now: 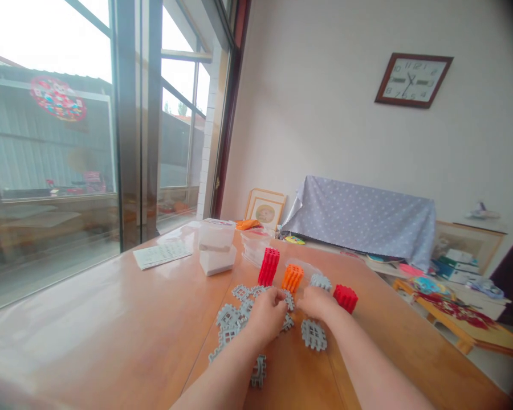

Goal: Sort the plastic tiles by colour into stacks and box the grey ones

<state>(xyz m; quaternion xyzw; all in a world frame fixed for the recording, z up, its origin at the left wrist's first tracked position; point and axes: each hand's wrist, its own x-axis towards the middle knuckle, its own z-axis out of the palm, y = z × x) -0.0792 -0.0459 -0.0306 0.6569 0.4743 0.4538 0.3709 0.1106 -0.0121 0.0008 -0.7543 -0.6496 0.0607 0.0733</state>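
"Where's the left hand [268, 312]?"

"Over the loose gray pieces [228, 316] on the wooden table [149, 324]. I can't tell whether it grips one."

"And the right hand [318, 302]?"

"Just beside it, near the orange stack [293, 279]; its fingertips are too blurred to read."

"Any red ones?"

"A tall red stack [269, 267] left of the orange, and a shorter red stack [346, 299] past the right hand."

"Behind those?"

"Clear plastic boxes [216, 259]; higher up, a wall clock [414, 81]."

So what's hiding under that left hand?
Grey toothed pieces show on both sides of the left hand, lying on the wooden table. Whatever is right beneath the hand is covered, so I can't tell what's there.
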